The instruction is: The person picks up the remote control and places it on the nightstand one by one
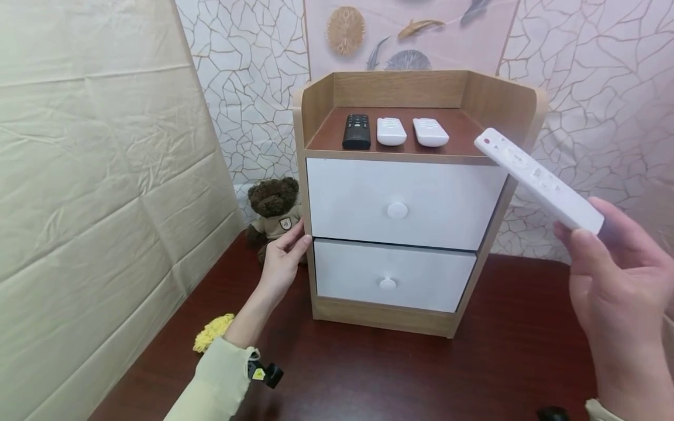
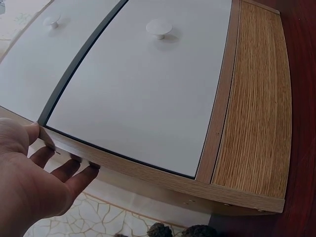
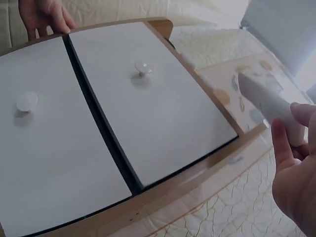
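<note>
In the head view, my right hand (image 1: 621, 275) grips the lower end of a white remote control (image 1: 542, 178) between thumb and fingers. Tilted, with its buttons facing up, the remote is held in the air by the right side of a small two-drawer cabinet (image 1: 384, 316). The right wrist view shows the same remote (image 3: 269, 101) from its plain side. My left hand (image 1: 281, 260) touches the cabinet's left side: in the left wrist view its thumb is at the front edge and its fingertips against the side panel. On top lie a black remote (image 1: 357, 131) and two white remotes (image 1: 391, 132).
Both white drawers (image 1: 389, 225) are closed, each with a round knob. A brown teddy bear (image 1: 271, 202) sits behind my left hand. Yellow yarn (image 1: 213, 332) lies by my left forearm on the dark red tabletop (image 1: 337, 374). Beige cloth (image 1: 105, 175) hangs on the left.
</note>
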A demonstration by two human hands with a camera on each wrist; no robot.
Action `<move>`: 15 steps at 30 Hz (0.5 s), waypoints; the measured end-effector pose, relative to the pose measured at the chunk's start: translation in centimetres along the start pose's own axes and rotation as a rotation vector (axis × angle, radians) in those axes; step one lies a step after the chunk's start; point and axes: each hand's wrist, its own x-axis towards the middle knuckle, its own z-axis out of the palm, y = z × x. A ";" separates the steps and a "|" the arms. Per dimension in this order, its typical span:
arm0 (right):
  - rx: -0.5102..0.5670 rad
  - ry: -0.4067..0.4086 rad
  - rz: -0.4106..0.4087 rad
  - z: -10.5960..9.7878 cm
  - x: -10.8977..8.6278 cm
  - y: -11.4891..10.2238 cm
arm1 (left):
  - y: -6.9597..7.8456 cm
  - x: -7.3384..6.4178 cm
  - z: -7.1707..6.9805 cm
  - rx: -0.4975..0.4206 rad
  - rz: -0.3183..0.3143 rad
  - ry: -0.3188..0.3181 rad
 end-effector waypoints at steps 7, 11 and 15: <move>-0.442 0.023 -0.178 2.5 1.1 1.2 | 0.1 0.0 -0.1 0.006 0.001 0.010; -0.807 0.067 -0.203 3.5 1.8 1.9 | 0.2 0.0 0.0 0.009 -0.003 0.007; -1.131 0.094 -0.191 4.4 2.1 2.4 | 0.2 -0.1 0.2 0.002 -0.007 -0.004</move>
